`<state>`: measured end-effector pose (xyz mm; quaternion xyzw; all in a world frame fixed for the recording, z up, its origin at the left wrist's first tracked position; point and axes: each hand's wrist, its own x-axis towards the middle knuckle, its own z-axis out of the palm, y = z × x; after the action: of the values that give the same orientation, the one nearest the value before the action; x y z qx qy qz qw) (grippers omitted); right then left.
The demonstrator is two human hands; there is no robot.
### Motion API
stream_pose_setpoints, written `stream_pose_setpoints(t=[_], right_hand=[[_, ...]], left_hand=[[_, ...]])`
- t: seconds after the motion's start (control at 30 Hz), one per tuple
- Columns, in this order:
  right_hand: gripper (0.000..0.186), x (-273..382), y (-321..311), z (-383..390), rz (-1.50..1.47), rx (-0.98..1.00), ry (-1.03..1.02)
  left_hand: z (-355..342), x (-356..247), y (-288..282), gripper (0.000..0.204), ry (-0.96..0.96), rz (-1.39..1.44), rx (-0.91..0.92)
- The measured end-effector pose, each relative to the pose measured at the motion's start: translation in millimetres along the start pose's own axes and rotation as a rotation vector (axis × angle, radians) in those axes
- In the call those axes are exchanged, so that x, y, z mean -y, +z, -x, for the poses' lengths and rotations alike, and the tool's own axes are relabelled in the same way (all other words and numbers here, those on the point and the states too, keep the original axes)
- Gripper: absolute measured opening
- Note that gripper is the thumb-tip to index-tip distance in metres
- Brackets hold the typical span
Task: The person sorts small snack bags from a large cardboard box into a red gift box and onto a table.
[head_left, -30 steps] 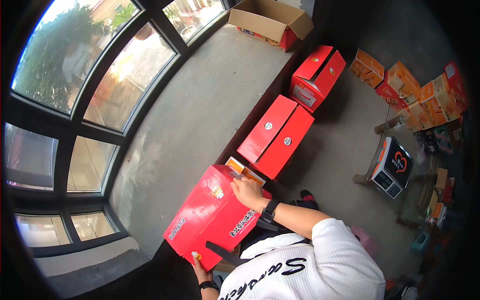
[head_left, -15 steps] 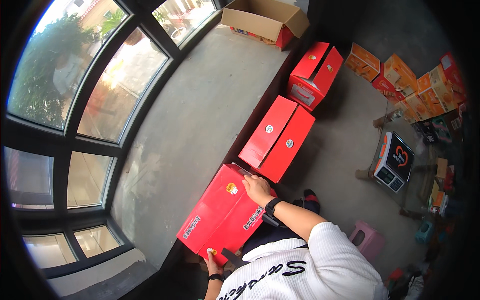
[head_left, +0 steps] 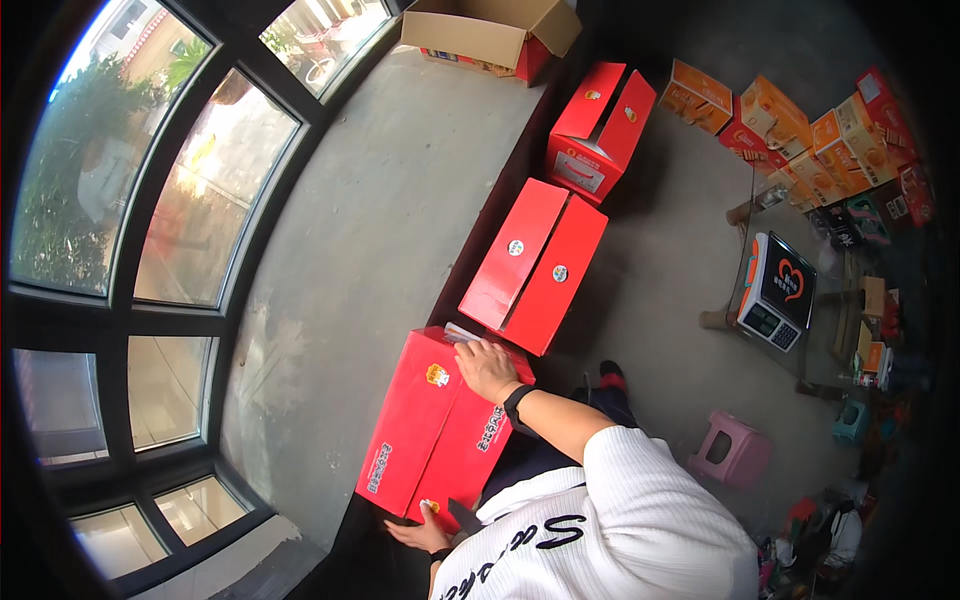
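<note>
A closed red carton (head_left: 410,430) lies in front of me with its top seam running lengthwise. My right hand (head_left: 487,372), a dark band on its wrist, lies on the carton's top close to its far end, fingers stretched toward the edge. A pale strip (head_left: 462,333), which I cannot make out, shows beside those fingertips. My left hand (head_left: 420,533) is at the near end, thumb up at the top edge and fingers spread along the end; the carton hides part of their contact. A dark flat strip (head_left: 465,517) crosses the near corner.
Two more red cartons, a middle one (head_left: 535,265) and a farther one (head_left: 602,130), line the grey ledge (head_left: 370,200). An open brown carton (head_left: 465,40) stands at its far end. Rightward are a digital scale (head_left: 778,292), a pink stool (head_left: 730,450) and several orange boxes (head_left: 775,110).
The view has shifted, moving the surroundings left and up in the picture. The red carton has turned slightly. My left hand's fingers have spread along its near end; my right hand remains on top.
</note>
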<state>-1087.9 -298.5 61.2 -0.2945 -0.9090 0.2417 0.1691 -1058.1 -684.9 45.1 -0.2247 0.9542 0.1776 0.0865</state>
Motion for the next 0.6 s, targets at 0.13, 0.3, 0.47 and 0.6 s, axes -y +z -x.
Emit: stream_pose_setpoints(t=[0.13,0.3,0.47,0.6], right_hand=[[0.02,-2.2,1.4,0.0,0.005,0.016,-0.002],[0.027,-7.8,1.0,0.7,-0.071,0.048,-0.011],[0.046,-38.0,-18.3,2.8,-0.2,0.274,0.063],[0.044,-81.8,-31.3,17.4,-0.359,0.476,0.133]], left_hand=[[11.9,-77.0,-25.5,0.087,0.748,-0.125,-0.11],[40.5,-147.1,14.6,0.086,1.069,-0.341,0.322],[69.2,-182.0,34.2,0.09,0.925,-0.505,0.385],[64.5,-181.3,33.6,0.092,0.917,-0.501,0.411]])
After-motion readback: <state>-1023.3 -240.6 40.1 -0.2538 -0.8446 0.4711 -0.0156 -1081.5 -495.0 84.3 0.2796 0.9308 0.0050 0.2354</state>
